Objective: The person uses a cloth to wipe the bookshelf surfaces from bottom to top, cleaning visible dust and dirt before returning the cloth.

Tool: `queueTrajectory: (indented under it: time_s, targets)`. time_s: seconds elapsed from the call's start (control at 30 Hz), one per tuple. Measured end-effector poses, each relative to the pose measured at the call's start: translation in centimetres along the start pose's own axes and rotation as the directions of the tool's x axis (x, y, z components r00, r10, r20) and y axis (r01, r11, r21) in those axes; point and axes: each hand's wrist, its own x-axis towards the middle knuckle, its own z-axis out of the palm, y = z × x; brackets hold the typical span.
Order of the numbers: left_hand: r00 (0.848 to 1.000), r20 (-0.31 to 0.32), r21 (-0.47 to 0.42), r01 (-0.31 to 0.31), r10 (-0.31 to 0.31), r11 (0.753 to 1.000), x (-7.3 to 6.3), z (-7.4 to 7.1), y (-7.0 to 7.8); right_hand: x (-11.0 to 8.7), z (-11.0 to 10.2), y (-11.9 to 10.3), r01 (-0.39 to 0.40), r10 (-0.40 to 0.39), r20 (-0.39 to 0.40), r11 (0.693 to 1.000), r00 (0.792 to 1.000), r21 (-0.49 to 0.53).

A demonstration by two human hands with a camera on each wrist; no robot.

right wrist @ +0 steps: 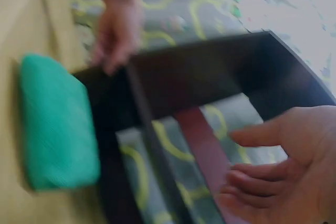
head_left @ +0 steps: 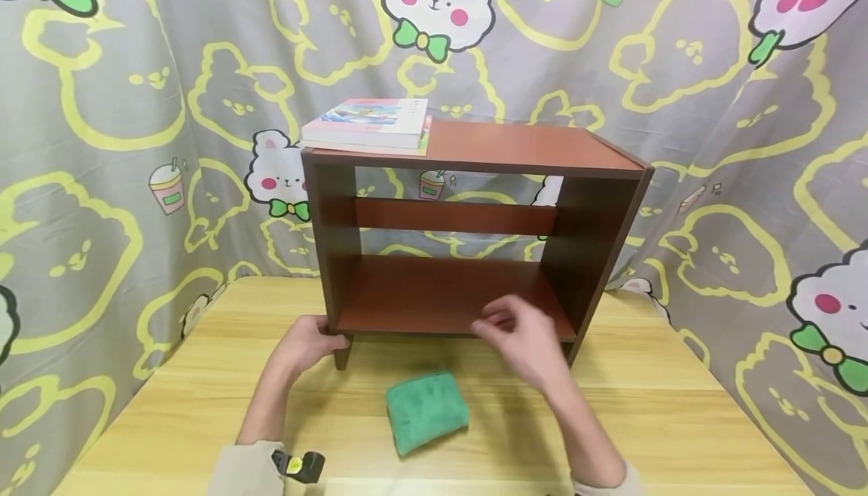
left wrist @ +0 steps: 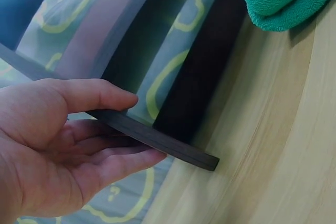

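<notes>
A dark brown shelf unit (head_left: 457, 296) with a reddish-brown top stands on the table. Low on its left side panel, my left hand (head_left: 310, 345) grips the edge, thumb on one face and fingers on the other, as the left wrist view shows around the panel edge (left wrist: 157, 139). My right hand (head_left: 518, 338) is in front of the shelf board's right half, its fingers loosely bent with nothing between them. Blur softens the right hand in the right wrist view. A folded green cloth (head_left: 427, 411) lies on the table in front of the unit, between the two forearms.
Two stacked books (head_left: 366, 125) lie on the left end of the unit's top. The wooden table (head_left: 678, 413) extends to both sides. A patterned curtain (head_left: 224, 104) hangs behind and around it. A black strap device (head_left: 298, 466) sits at the left sleeve.
</notes>
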Motion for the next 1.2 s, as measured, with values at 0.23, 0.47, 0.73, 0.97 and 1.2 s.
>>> queueTrajectory:
  time_s: [0.23,0.47,0.73,0.97,1.2]
  targets:
    - [1.0,0.018,-0.007,-0.007,0.007,1.0,-0.2,-0.2,0.4,1.5,-5.7,3.0,-0.044,0.1,-0.643,0.994,0.76,0.103]
    - [1.0,0.023,0.013,-0.012,0.012,1.0,-0.4,-0.5,0.9,2.4,-8.2,7.0,-0.246,0.279,-0.301,0.959,0.912,0.143]
    - [0.997,0.077,-0.023,-0.02,0.022,1.0,-1.1,-0.9,1.6,3.1,-6.9,10.9,-0.3,0.274,0.171,0.941,0.946,0.154]
    - [0.993,0.116,0.023,0.005,-0.008,1.0,-1.7,-1.9,2.9,2.8,-7.1,11.6,-0.321,0.276,0.239,0.93,0.931,0.177]
    - [0.99,0.142,0.206,-0.013,-0.017,0.978,-3.0,-2.6,3.8,2.7,-7.3,11.6,-0.304,0.263,0.267,0.944,0.927,0.127]
